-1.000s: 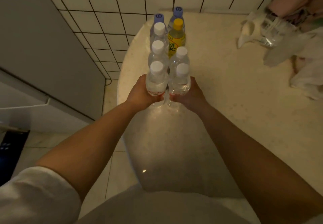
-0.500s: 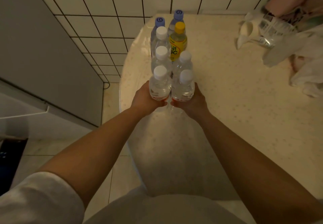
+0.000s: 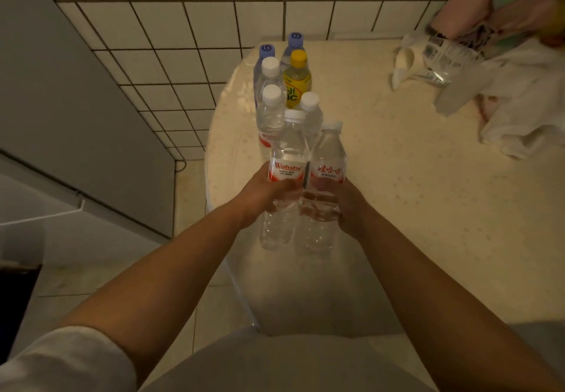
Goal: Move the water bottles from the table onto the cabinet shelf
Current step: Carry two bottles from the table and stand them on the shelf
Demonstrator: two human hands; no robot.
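**Two bottles in hand, six on the table**

Two clear water bottles are lifted off the table (image 3: pixel 397 208), one per hand, and none can be seen on any shelf, so the task looks barely begun. The grey cabinet (image 3: pixel 76 116) stands well to the left of the table, and its shelf is not in view.

Taking the table as the landmark and reading left to right: the left hand (image 3: pixel 260 197) reaches in over the table's near left edge, fingers curled round the middle of the left bottle (image 3: pixel 287 171), just under its red label. Touching it on the right, the right bottle (image 3: pixel 327 174) sits in the right hand (image 3: pixel 348 205), whose fingers wrap its lower body the same way. Both bottles tilt slightly away from the person, bases clear of the tabletop.

Behind them, toward the table's far left corner, the remaining bottles (image 3: pixel 270 113) stand upright in a tight cluster: three clear with white caps, two with blue caps, and a yellow bottle (image 3: pixel 297 81). Those six are left to carry. A heap of white cloth (image 3: pixel 519 110) lies at the table's far right.

Both forearms stretch forward, nearly parallel, wrists close together.
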